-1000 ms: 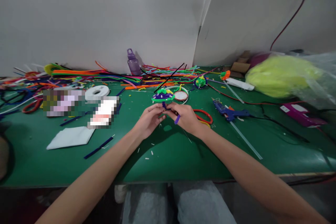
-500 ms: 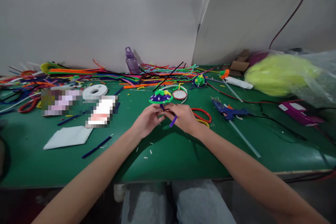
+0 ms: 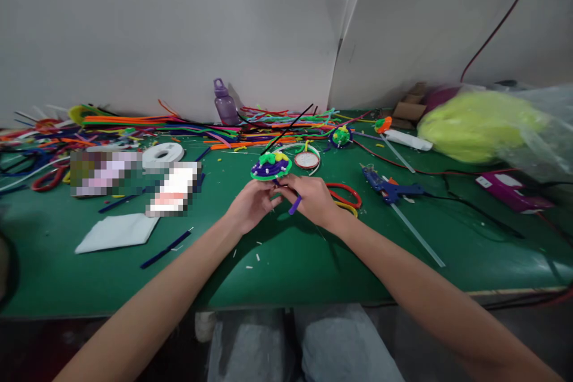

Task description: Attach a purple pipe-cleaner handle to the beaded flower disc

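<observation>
Both hands meet over the green table (image 3: 286,262) at its middle. My left hand (image 3: 250,206) pinches the stem under a small pipe-cleaner ornament (image 3: 271,167), a green-rimmed purple disc with yellow and green tufts on top. My right hand (image 3: 313,198) is closed on a purple pipe cleaner (image 3: 294,205) whose end sticks out below the fingers and which runs to the ornament's stem. The ornament tilts a little to the left above the fingertips.
A blue glue gun (image 3: 391,190) with a clear stick lies right of my hands, red and yellow rings (image 3: 344,196) beside it. Piled pipe cleaners (image 3: 179,128), a purple bottle (image 3: 225,102), a tape roll (image 3: 162,154), white paper (image 3: 117,231) and a yellow bag (image 3: 478,125) surround.
The ornament has risen slightly and tipped to the left between my fingers. Both hands stay together at the same spot; the view shifted a little.
</observation>
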Tool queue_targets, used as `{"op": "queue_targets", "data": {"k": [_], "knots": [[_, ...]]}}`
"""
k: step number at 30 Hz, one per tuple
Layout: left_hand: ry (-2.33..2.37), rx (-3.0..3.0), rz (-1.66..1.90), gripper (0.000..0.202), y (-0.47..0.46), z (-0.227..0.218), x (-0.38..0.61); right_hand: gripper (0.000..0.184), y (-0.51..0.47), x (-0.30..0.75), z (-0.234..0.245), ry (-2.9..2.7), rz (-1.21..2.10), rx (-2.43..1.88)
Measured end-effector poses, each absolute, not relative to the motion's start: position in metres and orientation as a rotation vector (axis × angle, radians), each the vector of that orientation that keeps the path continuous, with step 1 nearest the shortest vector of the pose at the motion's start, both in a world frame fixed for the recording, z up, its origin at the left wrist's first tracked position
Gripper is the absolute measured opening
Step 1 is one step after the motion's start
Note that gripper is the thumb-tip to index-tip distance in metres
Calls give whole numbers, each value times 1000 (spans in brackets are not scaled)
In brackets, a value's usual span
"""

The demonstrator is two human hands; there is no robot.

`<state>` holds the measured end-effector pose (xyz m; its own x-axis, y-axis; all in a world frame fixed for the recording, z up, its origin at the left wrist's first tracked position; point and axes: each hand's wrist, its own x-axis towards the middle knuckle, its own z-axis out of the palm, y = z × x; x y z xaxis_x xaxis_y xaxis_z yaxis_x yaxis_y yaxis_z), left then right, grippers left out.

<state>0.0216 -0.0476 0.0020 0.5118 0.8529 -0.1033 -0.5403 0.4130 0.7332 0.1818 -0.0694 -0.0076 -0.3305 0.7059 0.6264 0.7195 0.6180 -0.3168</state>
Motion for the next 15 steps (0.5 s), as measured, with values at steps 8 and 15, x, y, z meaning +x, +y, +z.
{"op": "queue_targets", "data": {"k": [8,15], "knots": [[528,683,952,5,-48,4,22,18,-71,178,-6,-2070,32,-1139],[546,696,948,4,-48,5,22,18,-71,178,-7,-2064,58,-1148]]}}
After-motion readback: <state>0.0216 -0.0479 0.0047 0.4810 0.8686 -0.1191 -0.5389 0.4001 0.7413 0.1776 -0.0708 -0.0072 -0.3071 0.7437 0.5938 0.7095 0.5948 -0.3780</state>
